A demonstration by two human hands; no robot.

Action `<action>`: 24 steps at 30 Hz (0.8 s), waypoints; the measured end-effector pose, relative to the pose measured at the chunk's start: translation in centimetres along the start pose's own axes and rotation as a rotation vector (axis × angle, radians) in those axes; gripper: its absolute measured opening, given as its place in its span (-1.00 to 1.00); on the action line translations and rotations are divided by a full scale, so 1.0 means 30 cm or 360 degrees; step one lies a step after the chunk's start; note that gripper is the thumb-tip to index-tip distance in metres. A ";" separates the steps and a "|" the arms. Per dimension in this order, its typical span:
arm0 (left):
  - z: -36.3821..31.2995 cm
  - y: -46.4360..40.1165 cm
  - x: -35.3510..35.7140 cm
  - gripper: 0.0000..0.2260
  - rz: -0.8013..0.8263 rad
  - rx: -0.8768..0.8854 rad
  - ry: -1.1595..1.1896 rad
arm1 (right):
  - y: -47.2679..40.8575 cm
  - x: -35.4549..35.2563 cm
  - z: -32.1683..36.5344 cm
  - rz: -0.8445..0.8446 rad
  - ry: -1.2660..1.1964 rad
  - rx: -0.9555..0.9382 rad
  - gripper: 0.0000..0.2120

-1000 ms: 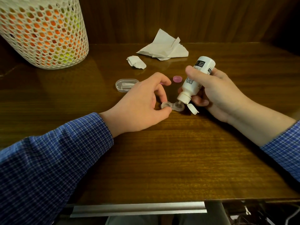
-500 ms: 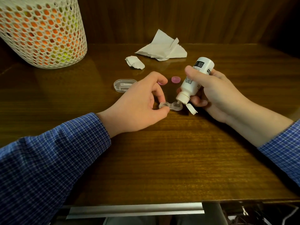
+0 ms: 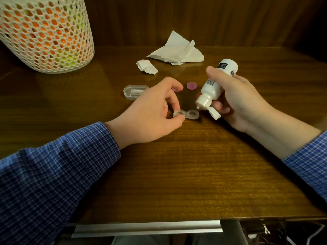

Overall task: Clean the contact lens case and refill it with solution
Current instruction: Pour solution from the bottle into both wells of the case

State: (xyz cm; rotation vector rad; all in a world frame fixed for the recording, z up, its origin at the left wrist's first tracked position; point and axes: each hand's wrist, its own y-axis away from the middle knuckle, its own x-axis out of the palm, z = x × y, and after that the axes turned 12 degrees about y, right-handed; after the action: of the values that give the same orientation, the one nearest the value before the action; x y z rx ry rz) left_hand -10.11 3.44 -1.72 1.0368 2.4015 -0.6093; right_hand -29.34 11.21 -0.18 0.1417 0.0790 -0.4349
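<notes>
A clear two-well contact lens case [image 3: 190, 114] lies uncapped on the brown wooden table [image 3: 177, 174]. My left hand [image 3: 150, 112] pinches its left well between thumb and fingers. My right hand [image 3: 237, 101] grips a white solution bottle [image 3: 215, 84], tilted nozzle-down, its flip cap hanging open; the nozzle hovers just above and to the right of the right well. One pink cap [image 3: 191, 85] lies behind the case; a second pink cap [image 3: 175, 89] peeks out behind my left index finger.
A clear oval box [image 3: 134, 91] with small tools sits left of my left hand. A crumpled tissue piece [image 3: 146, 66] and a larger tissue [image 3: 177, 52] lie at the back. A white mesh basket [image 3: 46, 32] stands at the far left.
The bottle has lifted slightly, so its nozzle is now a little above and right of the case's right well. My left hand keeps its hold on the case.
</notes>
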 end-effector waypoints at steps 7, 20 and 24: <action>0.003 0.001 0.001 -0.45 -0.0011 0.0025 0.0002 | 0.003 0.004 -0.001 0.0051 0.0065 -0.0044 -0.74; -0.001 0.002 -0.001 -0.44 -0.0006 0.0032 0.0006 | 0.010 0.009 0.001 0.0076 0.0064 -0.0059 -0.74; -0.001 0.001 -0.001 -0.44 0.0000 0.0031 -0.0007 | 0.011 0.010 0.002 0.0062 0.0050 -0.0055 -0.70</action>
State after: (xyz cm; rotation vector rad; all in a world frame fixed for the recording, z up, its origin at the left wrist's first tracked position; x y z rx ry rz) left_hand -10.08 3.47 -1.69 1.0422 2.3961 -0.6356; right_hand -28.92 11.38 -0.10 0.1161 0.1146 -0.3923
